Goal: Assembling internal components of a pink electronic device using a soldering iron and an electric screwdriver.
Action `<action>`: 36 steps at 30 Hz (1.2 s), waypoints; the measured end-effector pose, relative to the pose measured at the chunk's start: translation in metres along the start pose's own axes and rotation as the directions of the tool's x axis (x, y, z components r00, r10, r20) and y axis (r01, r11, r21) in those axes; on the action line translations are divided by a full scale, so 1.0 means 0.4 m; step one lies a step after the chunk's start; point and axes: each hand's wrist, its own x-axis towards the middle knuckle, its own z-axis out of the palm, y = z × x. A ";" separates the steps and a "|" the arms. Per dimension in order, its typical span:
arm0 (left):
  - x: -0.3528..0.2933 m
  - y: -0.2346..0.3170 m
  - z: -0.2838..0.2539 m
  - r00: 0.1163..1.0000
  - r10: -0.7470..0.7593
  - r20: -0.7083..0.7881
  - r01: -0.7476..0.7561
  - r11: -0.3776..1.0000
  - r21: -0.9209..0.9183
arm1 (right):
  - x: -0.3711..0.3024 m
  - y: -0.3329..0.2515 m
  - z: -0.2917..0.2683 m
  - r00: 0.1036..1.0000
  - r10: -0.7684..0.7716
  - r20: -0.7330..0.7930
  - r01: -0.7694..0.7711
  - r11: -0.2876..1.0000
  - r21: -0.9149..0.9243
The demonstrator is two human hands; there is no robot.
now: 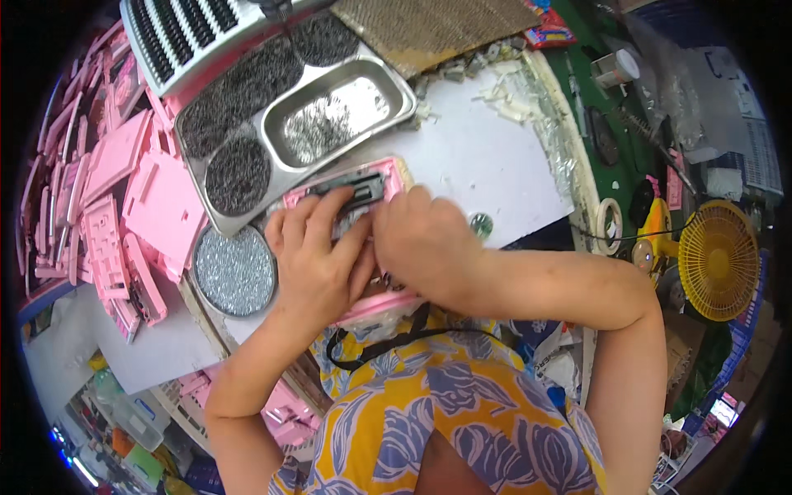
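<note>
A pink plastic case [398,175] lies on the table in front of me, with a dark elongated part [363,188] set across its far end. My left hand [318,252] bends over the case, fingertips on the dark part and its edge, thumb toward the middle. Against it, my right hand [425,239] is closed, fingers curled down over the case's inside. Whatever those fingers pinch is hidden under the hand. The near pink rim [375,307] shows below both hands, and the case's middle is mostly covered.
A metal tray [239,136] with heaps of small dark pieces and an inset steel dish [334,111] stands beyond my hands. A round container of silvery bits [235,271] sits left, near piled pink panels [115,157]. At right are a yellow fan [719,260] and a tape roll [609,225].
</note>
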 end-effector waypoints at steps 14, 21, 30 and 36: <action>0.031 -0.142 -0.061 0.727 0.503 0.467 -0.565 0.825 -0.008 | 0.166 0.827 -0.004 0.803 0.594 -0.047 -0.540 0.759 0.364; -0.009 -0.184 -0.041 0.677 0.460 0.574 -0.572 0.820 0.018 | 0.714 0.910 0.083 0.908 0.415 -0.048 -0.412 0.908 0.072; -0.031 -0.169 -0.007 0.731 0.423 0.535 -0.447 0.890 -0.093 | 0.874 1.143 0.281 0.718 0.679 -0.151 -0.689 0.724 -0.023; 0.015 -0.200 0.021 0.791 0.531 0.305 -0.550 0.835 -0.026 | 0.758 1.320 0.101 0.552 0.557 -0.620 -0.731 0.681 -0.039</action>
